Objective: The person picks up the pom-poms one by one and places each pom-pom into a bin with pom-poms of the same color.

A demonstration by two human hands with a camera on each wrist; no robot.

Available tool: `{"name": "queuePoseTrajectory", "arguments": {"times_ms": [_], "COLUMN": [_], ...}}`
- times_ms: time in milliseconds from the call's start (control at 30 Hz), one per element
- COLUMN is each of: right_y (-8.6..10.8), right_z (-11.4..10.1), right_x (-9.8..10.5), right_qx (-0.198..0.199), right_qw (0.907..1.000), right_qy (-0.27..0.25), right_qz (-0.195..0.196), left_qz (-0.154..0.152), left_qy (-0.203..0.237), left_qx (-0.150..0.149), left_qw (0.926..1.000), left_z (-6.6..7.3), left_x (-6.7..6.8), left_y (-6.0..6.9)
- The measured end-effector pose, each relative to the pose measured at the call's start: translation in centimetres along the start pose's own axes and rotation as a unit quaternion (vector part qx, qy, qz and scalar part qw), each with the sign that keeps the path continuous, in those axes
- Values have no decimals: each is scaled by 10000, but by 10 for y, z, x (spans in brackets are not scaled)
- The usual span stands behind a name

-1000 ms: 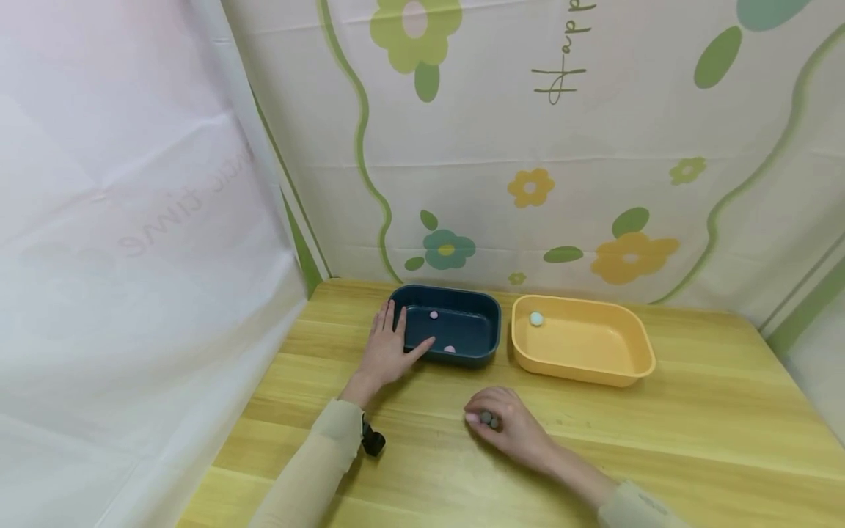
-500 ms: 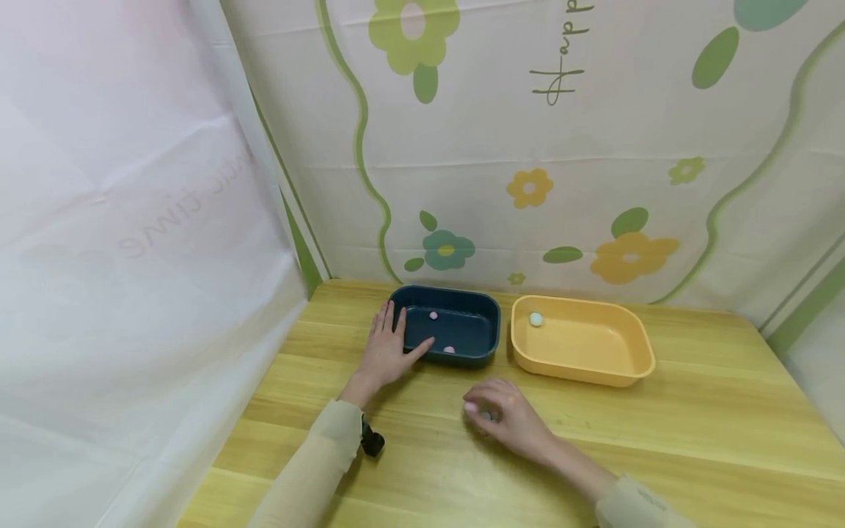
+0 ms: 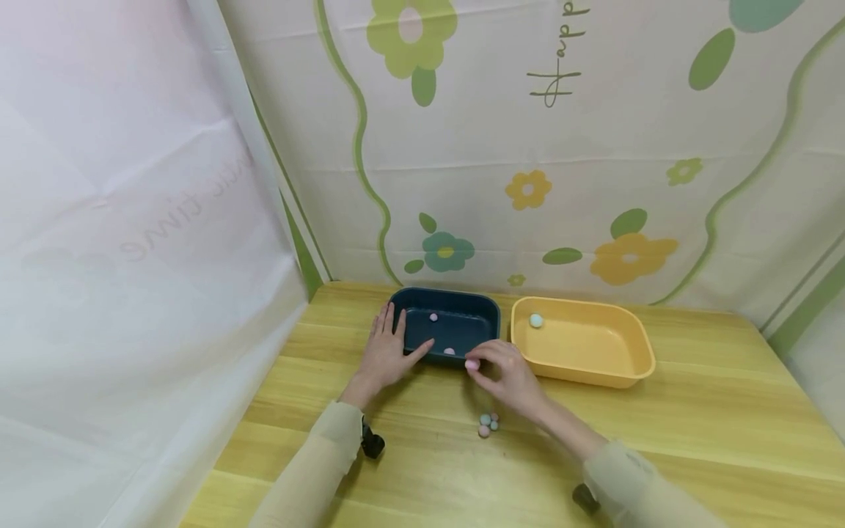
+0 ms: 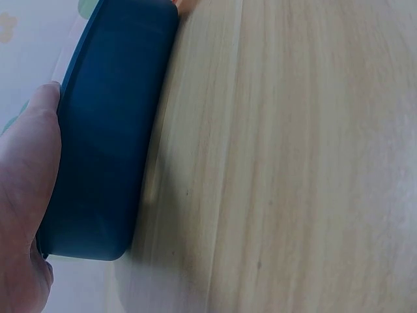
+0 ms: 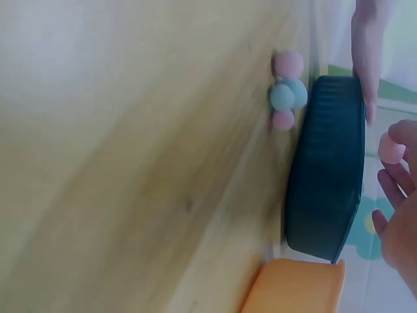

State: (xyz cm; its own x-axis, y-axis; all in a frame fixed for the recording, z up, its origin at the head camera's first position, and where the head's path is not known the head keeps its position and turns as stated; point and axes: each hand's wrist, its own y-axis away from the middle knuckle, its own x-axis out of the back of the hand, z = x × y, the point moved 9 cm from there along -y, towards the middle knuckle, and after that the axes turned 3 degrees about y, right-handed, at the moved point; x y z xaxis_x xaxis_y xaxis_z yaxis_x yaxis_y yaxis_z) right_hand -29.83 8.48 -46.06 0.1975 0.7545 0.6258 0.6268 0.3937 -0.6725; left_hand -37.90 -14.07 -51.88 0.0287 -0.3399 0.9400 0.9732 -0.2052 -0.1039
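My right hand (image 3: 511,378) pinches a small pink ball (image 3: 472,364) between thumb and fingertips at the front right rim of the dark blue bin (image 3: 469,330). In the right wrist view that pink ball (image 5: 391,149) sits at the fingertips, above rim height. My left hand (image 3: 385,353) rests on the bin's left end with fingers spread, the thumb along its front rim. Two pink balls lie inside the bin, one toward the back (image 3: 433,317) and one partly hidden by the front wall (image 3: 450,351). Pink and pale green balls (image 3: 485,419) cluster on the table below my right hand.
A yellow bin (image 3: 594,348) stands just right of the blue one, with one pale green ball (image 3: 536,320) inside. Both bins are near the back edge of the wooden table (image 3: 422,469). A flower-printed curtain (image 3: 475,205) hangs behind, and white fabric (image 3: 145,330) at the left.
My right hand has lifted the pink ball away from the cluster and moved up and forward to the blue bin's front rim. The cluster is uncovered now. My left hand has stayed put.
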Motion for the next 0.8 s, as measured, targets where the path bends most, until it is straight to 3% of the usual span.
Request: {"name": "queuePoseTrajectory", "arguments": {"times_ms": [233, 800], "right_y": [-12, -32], "right_z": [12, 40], "right_x": [-5, -27], "right_qx": [-407, -1369], "right_qw": [9991, 9874], "right_qy": [113, -57], "right_qz": [-96, -797], "left_qz": [91, 74], "left_qy": [-1, 15], "left_qx": [-79, -59], "left_qw": [9999, 10000], "left_z": [0, -2], "left_x": [0, -2], "left_y": [-1, -1]}}
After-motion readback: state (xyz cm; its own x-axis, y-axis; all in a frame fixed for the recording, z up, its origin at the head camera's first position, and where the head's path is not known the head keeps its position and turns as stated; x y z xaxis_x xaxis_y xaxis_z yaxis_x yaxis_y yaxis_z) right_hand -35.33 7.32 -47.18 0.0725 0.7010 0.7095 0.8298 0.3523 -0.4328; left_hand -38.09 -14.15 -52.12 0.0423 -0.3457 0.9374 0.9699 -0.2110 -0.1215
